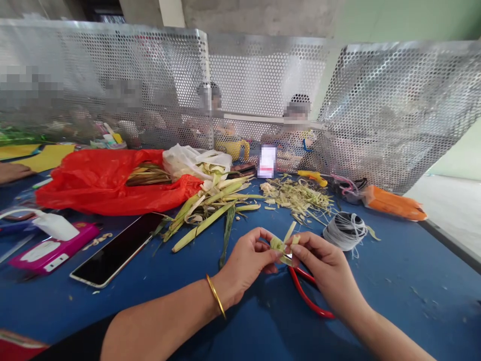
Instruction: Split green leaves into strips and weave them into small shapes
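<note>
Between my hands, above the blue table (240,293), is a small pale-green piece of folded leaf strips (277,244). My left hand (250,260), with a gold bangle at the wrist, pinches this piece between thumb and fingers. A short strip end (295,240) sticks up from the fingertips of my right hand (319,260), which are closed on it. Red-handled scissors (310,301) lie under my right hand, their blades mostly hidden. Just beyond that hand stands a spool of grey-white cord (344,230).
Long green leaves (210,218) spill from red (90,180) and white plastic bags. Shredded strips (302,198) lie ahead. A dark phone (116,250) and a magenta power strip (56,245) are at left, an orange packet (394,202) at right. Perforated metal panels (263,75) stand behind; people sit beyond.
</note>
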{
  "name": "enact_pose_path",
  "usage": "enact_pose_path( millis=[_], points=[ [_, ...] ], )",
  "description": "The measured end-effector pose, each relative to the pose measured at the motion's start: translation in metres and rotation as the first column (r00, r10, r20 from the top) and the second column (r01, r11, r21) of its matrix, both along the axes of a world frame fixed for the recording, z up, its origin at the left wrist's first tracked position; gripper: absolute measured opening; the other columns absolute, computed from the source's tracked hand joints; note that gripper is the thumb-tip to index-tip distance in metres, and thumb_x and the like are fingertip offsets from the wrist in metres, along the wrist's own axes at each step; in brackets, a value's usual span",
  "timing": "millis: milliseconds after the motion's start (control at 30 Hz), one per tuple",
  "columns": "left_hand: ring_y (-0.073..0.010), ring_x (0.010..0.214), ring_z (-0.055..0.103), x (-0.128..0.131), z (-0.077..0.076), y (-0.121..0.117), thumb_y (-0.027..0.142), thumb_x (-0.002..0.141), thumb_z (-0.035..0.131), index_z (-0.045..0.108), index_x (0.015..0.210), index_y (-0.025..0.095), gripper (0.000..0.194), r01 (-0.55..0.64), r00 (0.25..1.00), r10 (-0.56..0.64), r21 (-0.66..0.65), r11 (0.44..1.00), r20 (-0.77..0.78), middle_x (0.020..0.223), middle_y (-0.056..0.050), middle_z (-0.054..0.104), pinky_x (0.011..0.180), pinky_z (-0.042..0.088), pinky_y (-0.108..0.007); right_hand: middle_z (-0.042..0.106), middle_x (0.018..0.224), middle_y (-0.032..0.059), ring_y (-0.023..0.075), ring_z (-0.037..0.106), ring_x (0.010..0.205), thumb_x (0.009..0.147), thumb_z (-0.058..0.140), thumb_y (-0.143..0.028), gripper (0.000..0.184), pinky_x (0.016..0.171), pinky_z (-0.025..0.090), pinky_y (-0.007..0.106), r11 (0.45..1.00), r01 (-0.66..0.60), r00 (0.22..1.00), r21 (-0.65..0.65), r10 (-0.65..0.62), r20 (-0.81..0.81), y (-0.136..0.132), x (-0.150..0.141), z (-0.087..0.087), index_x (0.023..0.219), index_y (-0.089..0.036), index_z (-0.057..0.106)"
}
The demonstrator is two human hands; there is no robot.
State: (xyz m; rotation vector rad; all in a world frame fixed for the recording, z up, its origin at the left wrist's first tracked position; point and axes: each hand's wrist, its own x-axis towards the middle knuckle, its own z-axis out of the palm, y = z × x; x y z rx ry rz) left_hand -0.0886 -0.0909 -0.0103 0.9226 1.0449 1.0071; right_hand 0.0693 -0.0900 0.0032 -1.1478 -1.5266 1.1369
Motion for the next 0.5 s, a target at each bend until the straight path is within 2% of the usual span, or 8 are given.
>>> enact_pose_path(
  millis=[67,200,367,500],
  points=[
    [-0.0081,0.048,0.055,0.001,-0.001,-0.001,0.023,0.066,0.074,0.054,0.081,0.017,0.025,0.008,1.000,-0.008,0.009,1.000,-0.005,0.060,0.003,0.062,0.053,0.045,-0.020,0.057,0.062,-0.0019,0.0110,0.049,0.056,0.075,0.068,-0.048,0.031,0.052,0.041,0.022,1.000,0.019,1.000,-0.017,-0.019,-0.004,0.000,0.000,-0.001,0.076,-0.018,0.061],
    [-0.0084,0.049,0.055,0.002,-0.003,-0.001,0.022,0.065,0.075,0.054,0.081,0.018,0.027,0.011,1.000,-0.011,0.000,1.000,-0.002,0.060,0.004,0.061,0.053,0.046,-0.021,0.054,0.059,-0.0018,0.0110,0.046,0.055,0.077,0.064,-0.049,0.034,0.051,0.038,0.022,0.999,0.039,0.995,0.006,-0.039,0.091,-0.001,-0.001,-0.003,0.069,-0.017,0.060],
    [-0.0089,0.051,0.055,0.002,-0.005,0.000,0.024,0.063,0.076,0.055,0.083,0.018,0.030,0.001,1.000,-0.001,0.003,1.000,0.005,0.060,0.004,0.058,0.055,0.048,-0.022,0.056,0.061,-0.0009,0.0118,0.049,0.056,0.080,0.063,-0.043,0.027,0.050,0.038,0.022,0.999,0.031,0.979,0.018,-0.034,0.202,-0.001,0.002,-0.008,0.072,-0.017,0.066],
    [-0.0088,0.052,0.054,0.002,-0.005,0.000,0.022,0.065,0.075,0.055,0.082,0.017,0.027,-0.013,1.000,0.013,0.029,1.000,-0.014,0.060,0.004,0.057,0.055,0.049,-0.023,0.057,0.062,-0.0009,0.0124,0.053,0.057,0.080,0.063,-0.038,0.023,0.052,0.039,0.023,1.000,0.017,0.969,-0.011,-0.014,0.249,0.001,0.004,-0.011,0.071,-0.017,0.064]
  ],
)
